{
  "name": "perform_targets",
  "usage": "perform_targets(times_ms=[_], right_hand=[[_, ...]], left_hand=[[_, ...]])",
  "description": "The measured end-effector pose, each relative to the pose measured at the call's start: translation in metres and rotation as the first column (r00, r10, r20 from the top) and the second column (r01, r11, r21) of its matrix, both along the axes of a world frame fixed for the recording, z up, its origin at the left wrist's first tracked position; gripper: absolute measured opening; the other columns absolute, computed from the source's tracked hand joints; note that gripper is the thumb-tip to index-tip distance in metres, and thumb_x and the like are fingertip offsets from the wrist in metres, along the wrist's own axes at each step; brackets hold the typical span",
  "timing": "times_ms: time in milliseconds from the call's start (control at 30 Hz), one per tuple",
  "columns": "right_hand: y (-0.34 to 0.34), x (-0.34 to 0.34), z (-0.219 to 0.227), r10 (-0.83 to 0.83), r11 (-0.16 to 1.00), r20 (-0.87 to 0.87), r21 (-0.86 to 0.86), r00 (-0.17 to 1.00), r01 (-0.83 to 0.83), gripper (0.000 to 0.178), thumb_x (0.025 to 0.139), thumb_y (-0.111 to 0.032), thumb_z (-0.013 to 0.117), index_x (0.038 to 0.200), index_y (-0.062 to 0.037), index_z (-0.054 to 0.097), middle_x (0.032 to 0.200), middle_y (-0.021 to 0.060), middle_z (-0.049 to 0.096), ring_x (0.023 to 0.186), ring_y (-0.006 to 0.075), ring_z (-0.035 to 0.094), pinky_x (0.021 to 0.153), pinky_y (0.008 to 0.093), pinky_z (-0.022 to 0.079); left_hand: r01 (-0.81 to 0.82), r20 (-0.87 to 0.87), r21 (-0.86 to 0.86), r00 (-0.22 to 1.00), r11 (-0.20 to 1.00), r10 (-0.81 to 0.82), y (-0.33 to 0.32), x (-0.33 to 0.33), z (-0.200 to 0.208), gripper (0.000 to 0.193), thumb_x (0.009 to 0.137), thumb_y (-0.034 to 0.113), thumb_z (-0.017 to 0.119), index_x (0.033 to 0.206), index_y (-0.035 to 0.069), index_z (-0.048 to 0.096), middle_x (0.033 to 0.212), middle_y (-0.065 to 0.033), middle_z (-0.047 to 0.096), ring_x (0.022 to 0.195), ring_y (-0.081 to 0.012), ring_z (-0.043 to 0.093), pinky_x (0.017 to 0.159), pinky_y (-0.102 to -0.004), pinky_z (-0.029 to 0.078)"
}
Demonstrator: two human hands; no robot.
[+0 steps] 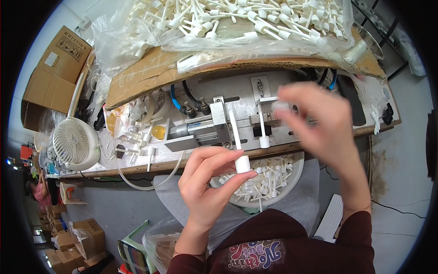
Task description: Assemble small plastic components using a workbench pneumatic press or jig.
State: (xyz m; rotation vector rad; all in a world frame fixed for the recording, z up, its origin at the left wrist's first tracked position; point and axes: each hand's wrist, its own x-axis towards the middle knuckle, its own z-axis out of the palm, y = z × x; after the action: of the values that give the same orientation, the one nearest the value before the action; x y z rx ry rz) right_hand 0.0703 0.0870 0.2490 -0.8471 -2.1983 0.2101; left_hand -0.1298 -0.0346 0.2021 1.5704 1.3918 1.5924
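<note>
My left hand (207, 185) pinches a white plastic piece (238, 146), a thin tube with a round cap at its lower end, and holds it upright in front of the metal press fixture (219, 123). Raised over the fixture's right side, my right hand (319, 123) is blurred; its fingertips pinch a small pale part (280, 106), and I cannot tell what it is. Another white tube-and-cap piece (263, 134) stands in the fixture. Below my hands a white basin (292, 182) holds several of the same white pieces.
A cardboard tray (150, 73) lined with clear plastic, heaped with white pieces, sits above the fixture. A small white fan (75, 141) stands at the bench's left end. Cardboard boxes (54, 68) are at far left and on the floor. A white pedal (331, 219) lies lower right.
</note>
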Motion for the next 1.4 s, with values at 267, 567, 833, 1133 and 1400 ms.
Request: perform_targets(times_ms=[267, 567, 833, 1133, 1400], right_hand=[[0.144, 0.01, 0.073, -0.141, 0.987, 0.282, -0.036, 0.949, 0.157, 0.05, 0.075, -0.039, 0.083, 0.108, -0.0028, 0.072, 0.098, 0.0085, 0.073, 0.077, 0.0122, 0.061, 0.062, 0.0284, 0.046], [0.199, -0.05, 0.055, -0.011, 0.956, 0.617, -0.224, 0.787, 0.188, 0.051, 0.067, -0.02, 0.079, 0.11, 0.0007, 0.061, 0.093, 0.0166, 0.068, 0.084, 0.0288, 0.067, 0.07, 0.0393, 0.054], [0.185, -0.072, 0.064, -0.065, 0.962, 0.711, -0.142, 0.7, 0.233, 0.02, 0.074, -0.001, 0.07, 0.092, 0.0035, 0.063, 0.086, 0.0132, 0.069, 0.08, 0.026, 0.07, 0.069, 0.0349, 0.055], [0.116, -0.02, 0.063, 0.183, 0.97, -0.229, -0.114, 0.956, -0.213, 0.021, 0.081, 0.008, 0.065, 0.1, -0.0004, 0.068, 0.091, 0.0135, 0.073, 0.087, 0.0225, 0.073, 0.076, 0.03, 0.058], [0.005, -0.004, -0.015, 0.274, 0.845, 0.119, 0.443, 0.954, -0.298, 0.03, 0.075, -0.007, 0.07, 0.102, 0.0043, 0.07, 0.109, 0.0202, 0.072, 0.083, 0.0274, 0.074, 0.066, 0.0327, 0.061]], left_hand=[[-0.027, -0.57, 0.203, 0.809, 0.979, 0.141, 0.029, 0.018, -0.013, 0.029, 0.075, 0.004, 0.082, 0.104, 0.002, 0.074, 0.12, -0.0131, 0.072, 0.078, -0.0205, 0.072, 0.07, -0.0288, 0.058], [-0.002, -0.778, 0.09, 0.624, 0.996, 0.071, 0.04, 0.034, -0.023, 0.027, 0.077, 0.012, 0.08, 0.103, 0.007, 0.074, 0.124, -0.0052, 0.071, 0.061, -0.0201, 0.065, 0.057, -0.0305, 0.052], [-0.004, -0.777, 0.015, 0.63, 1.0, 0.014, 0.047, 0.032, -0.019, 0.026, 0.076, 0.014, 0.08, 0.1, 0.008, 0.074, 0.128, -0.0053, 0.069, 0.056, -0.0223, 0.063, 0.056, -0.0318, 0.052], [0.049, -0.565, -0.046, 0.823, 0.998, -0.067, 0.046, 0.025, -0.011, 0.034, 0.077, 0.011, 0.083, 0.108, 0.005, 0.072, 0.123, -0.0088, 0.071, 0.071, -0.0211, 0.072, 0.063, -0.0286, 0.056], [0.127, 0.057, 0.101, 0.989, 0.987, -0.133, 0.038, 0.024, 0.014, 0.05, 0.073, -0.004, 0.085, 0.119, -0.005, 0.065, 0.109, -0.0104, 0.067, 0.091, -0.0156, 0.069, 0.075, -0.0281, 0.064]])
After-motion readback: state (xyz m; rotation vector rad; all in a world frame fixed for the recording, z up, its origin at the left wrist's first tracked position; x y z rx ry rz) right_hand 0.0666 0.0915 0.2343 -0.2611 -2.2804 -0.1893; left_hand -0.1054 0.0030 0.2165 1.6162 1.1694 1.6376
